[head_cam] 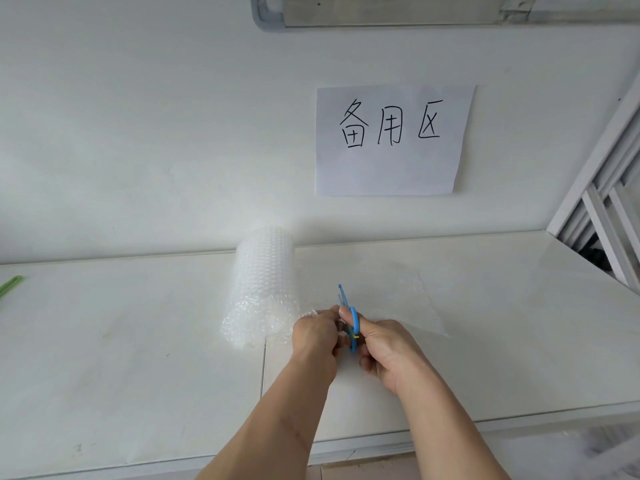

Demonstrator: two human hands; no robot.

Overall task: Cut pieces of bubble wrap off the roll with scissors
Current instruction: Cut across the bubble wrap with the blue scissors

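A roll of clear bubble wrap [265,282] lies on the white table [121,341], its axis running away from me. A loose sheet of the wrap [388,292] spreads from the roll to the right. My right hand [388,351] grips small blue-handled scissors [351,323], blades pointing away over the sheet's near edge. Just left of the scissors, my left hand [317,337] pinches the wrap's near edge beside the roll. The blades are thin and blurred; whether they are apart is unclear.
A white wall stands behind the table with a paper sign [393,140] bearing handwritten characters. A green stick-like object [10,285] lies at the table's far left edge. A white metal frame [609,202] stands at the right. The table's front edge runs below my forearms.
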